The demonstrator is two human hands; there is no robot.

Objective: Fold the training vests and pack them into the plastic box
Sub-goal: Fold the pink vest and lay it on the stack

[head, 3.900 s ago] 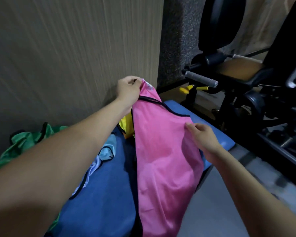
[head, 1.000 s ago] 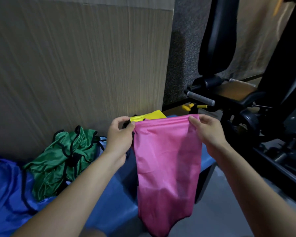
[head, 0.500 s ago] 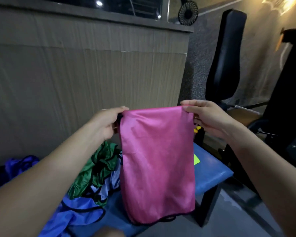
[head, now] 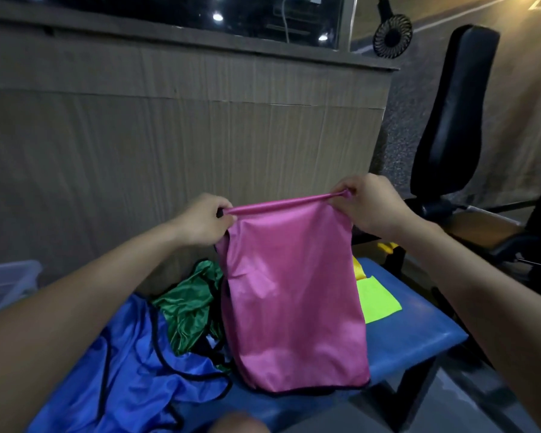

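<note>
I hold a pink training vest (head: 294, 292) up by its top fold, hanging straight above the blue bench (head: 419, 332). My left hand (head: 205, 223) pinches the top left corner and my right hand (head: 369, 203) pinches the top right corner, pulling the edge taut. Its black-trimmed hem touches the bench. A crumpled green vest (head: 188, 304) and a blue vest (head: 132, 376) lie to the left. A folded yellow-green vest (head: 377, 303) lies flat behind the pink one. A clear plastic box (head: 7, 282) shows at the far left edge.
A wood-panelled wall (head: 169, 145) rises right behind the bench. A black gym machine with a padded back (head: 450, 114) and seat stands to the right. A small black fan (head: 392, 35) sits on the ledge above. Grey floor lies at the lower right.
The camera tilted up and the vest hangs a little lower, its hem now on the bench. Both hands turned from flat holds to pinches, stretching the top fold tight.
</note>
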